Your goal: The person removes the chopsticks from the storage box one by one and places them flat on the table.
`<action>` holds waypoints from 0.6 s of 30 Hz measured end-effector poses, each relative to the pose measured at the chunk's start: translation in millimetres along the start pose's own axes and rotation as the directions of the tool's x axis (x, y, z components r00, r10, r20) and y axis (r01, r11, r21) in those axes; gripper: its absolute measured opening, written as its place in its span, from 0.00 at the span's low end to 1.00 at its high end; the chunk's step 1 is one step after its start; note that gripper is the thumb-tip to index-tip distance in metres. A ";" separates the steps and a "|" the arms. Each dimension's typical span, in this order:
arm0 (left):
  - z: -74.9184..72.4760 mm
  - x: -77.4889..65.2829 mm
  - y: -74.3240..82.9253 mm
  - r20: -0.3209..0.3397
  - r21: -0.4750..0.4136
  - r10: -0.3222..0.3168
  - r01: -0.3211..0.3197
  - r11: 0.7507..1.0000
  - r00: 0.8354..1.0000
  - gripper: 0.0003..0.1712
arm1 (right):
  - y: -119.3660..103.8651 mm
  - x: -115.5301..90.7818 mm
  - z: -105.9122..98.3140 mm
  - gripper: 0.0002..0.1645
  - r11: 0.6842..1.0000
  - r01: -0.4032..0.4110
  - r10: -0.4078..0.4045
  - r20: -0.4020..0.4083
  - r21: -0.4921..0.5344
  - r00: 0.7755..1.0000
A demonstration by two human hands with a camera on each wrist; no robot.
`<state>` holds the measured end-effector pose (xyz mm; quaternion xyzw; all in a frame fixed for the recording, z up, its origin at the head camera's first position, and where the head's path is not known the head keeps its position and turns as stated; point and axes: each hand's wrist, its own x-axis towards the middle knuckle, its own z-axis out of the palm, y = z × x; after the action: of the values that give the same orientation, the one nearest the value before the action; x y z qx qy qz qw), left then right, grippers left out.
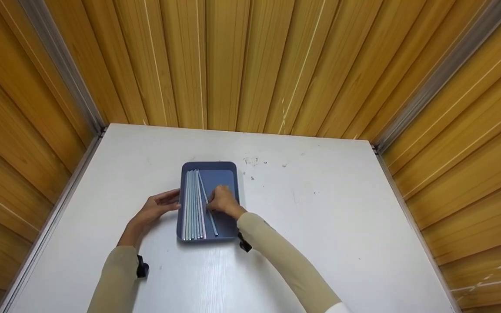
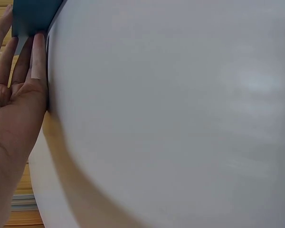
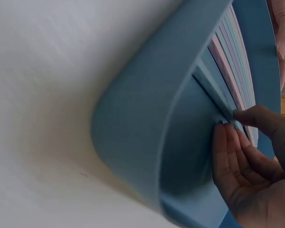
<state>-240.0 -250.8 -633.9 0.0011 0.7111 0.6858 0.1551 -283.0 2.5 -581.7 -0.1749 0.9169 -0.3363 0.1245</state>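
Observation:
A blue rectangular tray [image 1: 209, 165] holds several long, thin pastel sticks [image 1: 193, 204], which look like straws, side by side along its left side. Inside the tray, my right hand [image 1: 223, 201] pinches a light blue stick [image 3: 211, 88] between thumb and fingertips. That stick lies slanted, its near end [image 1: 216, 234] apart from the others and its far end close to them. My left hand [image 1: 157, 206] has its fingers extended and touches the tray's outer left wall. In the left wrist view, the fingers [image 2: 38, 57] reach a corner of the tray [image 2: 33, 16].
The tray stands on a white table [image 1: 320, 226]. Dark specks [image 1: 252, 161] mark the tabletop just right of the tray's far end. Wood-patterned panels [image 1: 228, 65] rise behind the table and on both sides, with grey metal posts [image 1: 442, 78] at the corners.

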 end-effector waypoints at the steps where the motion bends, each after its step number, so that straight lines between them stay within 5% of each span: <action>1: 0.0 -0.2 0.2 -0.001 -0.004 -0.004 0.004 1.000 1.000 0.43 | -1.4 -0.9 0.4 0.04 1.000 0.000 0.000 -0.010 -0.005 1.000; 11: -0.9 0.3 0.1 0.004 -0.007 0.006 -0.006 1.000 1.000 0.42 | -6.1 -3.5 4.7 0.05 0.997 -0.009 -0.001 -0.125 -0.076 0.992; 18: -1.0 -1.8 1.1 -0.004 -0.007 0.004 -0.004 1.000 1.000 0.41 | 1.6 -4.7 -4.2 0.03 0.998 -0.021 0.013 -0.121 -0.065 0.993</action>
<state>-238.8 -252.1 -632.4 0.0006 0.7089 0.6887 0.1522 -280.6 8.0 -579.1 -0.1506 0.9348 -0.3150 0.0657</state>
